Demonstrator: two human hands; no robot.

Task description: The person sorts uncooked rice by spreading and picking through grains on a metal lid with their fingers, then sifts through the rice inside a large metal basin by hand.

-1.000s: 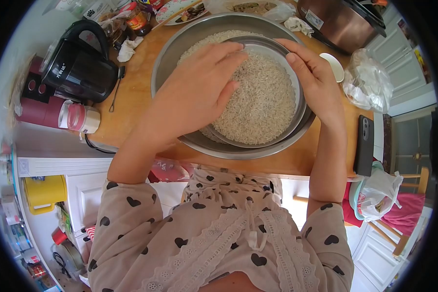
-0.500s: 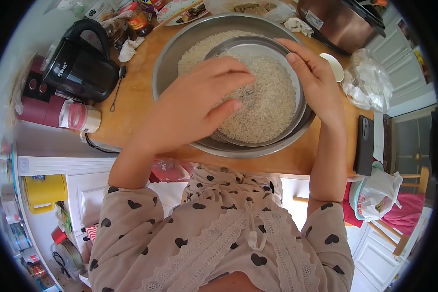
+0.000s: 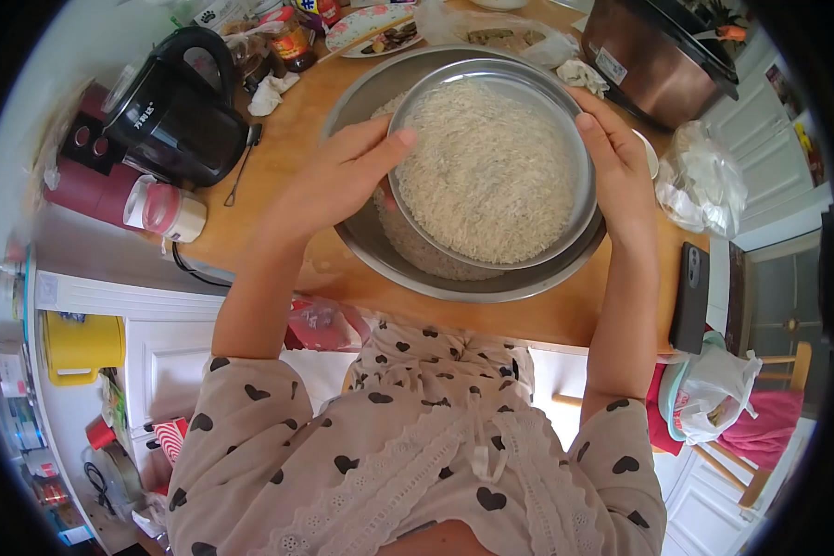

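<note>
Both hands hold a round metal pan over a wide metal basin. Uncooked rice covers most of the pan's bottom, with a bare strip along its far side. My left hand grips the pan's left rim, thumb on top and fingers underneath, partly hidden. On the right, my right hand wraps the other rim with its thumb over the edge. More rice shows in the basin below the pan.
A black electric kettle and a pink-lidded jar stand at the left. A rice cooker, a clear plastic bag and a phone are on the right. A flowered plate lies at the back.
My left hand has moved from over the rice to the pan's left rim and taken hold. The rice now looks spread more evenly, and the pan sits slightly higher in view.
</note>
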